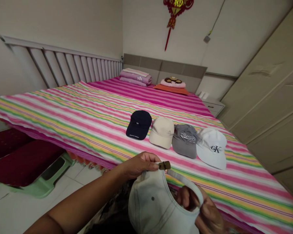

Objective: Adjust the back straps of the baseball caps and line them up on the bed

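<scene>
A pale, light-coloured baseball cap (148,201) is held up in front of me with its back opening and adjusting strap facing up. My left hand (146,165) pinches the strap end beside the brass-coloured buckle (164,165). On the other side of the opening, my right hand (208,213) grips the cap's edge, some fingers showing through the gap. Beyond my hands a row of caps lies on the bed: a navy cap (139,123), a beige cap (161,131), a grey cap (185,143) with lettering, and a white cap (212,146) marked "GK".
The bed (70,113) has a striped sheet, with folded purple bedding (135,78) and a pink pillow (173,84) at its head. A metal radiator (70,65) runs along the left wall. Dark red-topped stools (26,162) stand lower left; a wardrobe (266,84) is at right.
</scene>
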The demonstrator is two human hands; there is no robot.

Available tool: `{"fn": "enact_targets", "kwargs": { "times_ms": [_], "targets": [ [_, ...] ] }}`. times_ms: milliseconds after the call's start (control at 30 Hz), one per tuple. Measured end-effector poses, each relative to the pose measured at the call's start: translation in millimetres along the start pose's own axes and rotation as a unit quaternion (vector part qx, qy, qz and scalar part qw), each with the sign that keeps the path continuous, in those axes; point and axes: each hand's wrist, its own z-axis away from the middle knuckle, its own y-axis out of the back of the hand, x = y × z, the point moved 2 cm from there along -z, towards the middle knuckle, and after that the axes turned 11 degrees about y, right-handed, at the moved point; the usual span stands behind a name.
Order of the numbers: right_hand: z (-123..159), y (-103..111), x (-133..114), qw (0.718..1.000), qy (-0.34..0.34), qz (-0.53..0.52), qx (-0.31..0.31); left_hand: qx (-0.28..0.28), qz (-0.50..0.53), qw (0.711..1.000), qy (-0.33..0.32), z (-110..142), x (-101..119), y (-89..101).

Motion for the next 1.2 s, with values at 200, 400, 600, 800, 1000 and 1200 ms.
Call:
{"fn": "enact_targets", "kwargs": {
  "times_ms": [200,400,600,800,1000,1200],
  "targets": [
    [-2.6,-11.7,-15.6,0.999,0.007,-0.022,0.048,0.006,0.003,1.0,0.001,-4.3,3.4,-6.6],
    [-9.8,-31.9,-28.4,0.999,0.009,-0.001,0.031,-0.003,0.03,0.999,-0.024,-6.5,3.4,-9.9],
    [-19.8,-32.1,-35.6,0.998,0.017,-0.035,0.056,0.02,0.096,0.995,-0.032,-4.6,5.8,-10.5],
    [-23.6,-37.2,-32.6,0.999,0.031,-0.027,-0.007,-0.005,0.08,0.996,-0.042,-4.4,5.2,-10.2],
    [-30.8,-47.9,-37.8,1.0,0.01,0.017,-0.015,0.011,0.062,0.997,-0.036,-5.8,3.5,-10.2],
    [-45.7,-49.7,-25.6,0.981,-0.025,0.194,0.005,-0.004,0.031,0.999,-0.04,-7.6,-1.2,-9.3]
  ]
}}
